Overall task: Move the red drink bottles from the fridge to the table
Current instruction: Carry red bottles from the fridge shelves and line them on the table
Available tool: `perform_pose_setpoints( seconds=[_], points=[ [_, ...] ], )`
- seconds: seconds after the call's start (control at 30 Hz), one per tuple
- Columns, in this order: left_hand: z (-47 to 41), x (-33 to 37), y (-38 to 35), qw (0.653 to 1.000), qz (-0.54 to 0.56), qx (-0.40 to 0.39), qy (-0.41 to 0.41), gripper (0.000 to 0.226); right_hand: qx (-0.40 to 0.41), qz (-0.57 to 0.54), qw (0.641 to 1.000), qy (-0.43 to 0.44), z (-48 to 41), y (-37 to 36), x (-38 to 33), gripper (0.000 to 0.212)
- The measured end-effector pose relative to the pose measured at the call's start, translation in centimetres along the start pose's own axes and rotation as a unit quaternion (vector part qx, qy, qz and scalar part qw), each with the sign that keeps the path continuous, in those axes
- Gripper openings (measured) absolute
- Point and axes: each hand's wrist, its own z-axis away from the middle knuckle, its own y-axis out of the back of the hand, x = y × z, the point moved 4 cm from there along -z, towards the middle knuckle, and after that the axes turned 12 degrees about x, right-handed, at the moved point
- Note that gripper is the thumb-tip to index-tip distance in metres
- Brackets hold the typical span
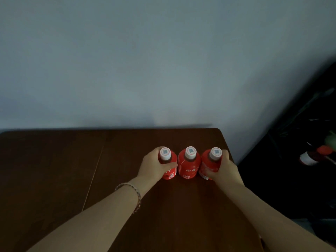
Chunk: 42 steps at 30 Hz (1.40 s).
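Seen from above, looking down along a person's two bare forearms, which reach forward from the bottom corners and angle toward each other over a dark brown wooden table [54, 170]. The left hand [152, 166] wraps around the left bottle [171, 174], thumb curled across the near side of its red body just below the neck and fingers going round the far side. The right hand [224, 170] does the same with the right bottle [207, 166], fingers closed around its outer side and thumb on the near face. Between them the middle bottle [189, 164] stands upright with no hand on it. The three red drink bottles form a tight row (each has a white cap with a small printed square on top), side by side and touching or nearly touching, standing on the tabletop near its far right corner. A thin beaded bracelet [135, 193] circles the left wrist. A pale seam [92, 179] runs diagonally through the wood to the left of the arms. Behind the table rises a plain blue-grey wall [145, 60], dimly lit. To the right of the table the room falls into deep shadow, where a blurred red-and-white object [312, 157] shows, too unclear to identify.
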Motion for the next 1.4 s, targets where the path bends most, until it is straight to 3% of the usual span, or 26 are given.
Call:
perform_pose_setpoints(
  seconds=[0.1,0.2,0.27,0.33,0.4,0.47,0.6,0.83,1.03,1.2,1.4],
  points=[
    [0.3,-0.2,0.1,0.999,-0.034,-0.041,-0.004,0.08,-0.021,-0.001,1.0,-0.008,0.2,0.5,-0.3,0.078],
    [1.5,-0.1,0.4,0.986,-0.137,-0.072,0.052,0.103,-0.038,0.029,0.997,-0.062,1.5,0.9,-0.5,0.097],
    [2.8,0.2,1.4,0.971,-0.208,-0.086,0.082,0.091,-0.045,0.051,0.992,-0.103,3.0,1.7,-0.5,0.088],
    [4.6,1.0,2.3,0.948,-0.267,-0.16,0.068,0.06,-0.074,0.103,0.989,-0.082,4.5,2.8,-0.8,0.053],
    [7.0,1.8,3.3,0.911,-0.329,-0.245,0.032,0.048,-0.119,0.173,0.977,-0.046,6.4,4.1,-1.2,0.029],
    [9.5,2.9,4.5,0.883,-0.37,-0.288,-0.017,0.046,-0.144,0.211,0.966,-0.031,8.4,5.8,-1.8,0.025],
    [14.2,6.2,6.7,0.86,-0.406,-0.269,-0.149,0.046,-0.131,0.228,0.965,-0.017,13.3,9.4,-3.0,0.023],
    [23.5,11.2,7.8,0.848,-0.346,-0.232,-0.329,0.031,-0.044,0.274,0.96,-0.034,26.5,16.0,-1.8,0.032],
    [38.4,15.3,5.9,0.758,-0.333,-0.27,-0.492,0.03,0.037,0.327,0.938,-0.107,42.2,23.2,3.9,0.029],
    [56.0,17.6,3.2,0.656,-0.295,-0.325,-0.614,0.028,0.102,0.37,0.9,-0.205,58.1,30.1,10.9,0.031],
    [80.8,16.7,1.0,0.526,-0.241,-0.384,-0.72,0.03,0.215,0.326,0.841,-0.373,80.2,36.9,20.5,0.029]
  ],
)
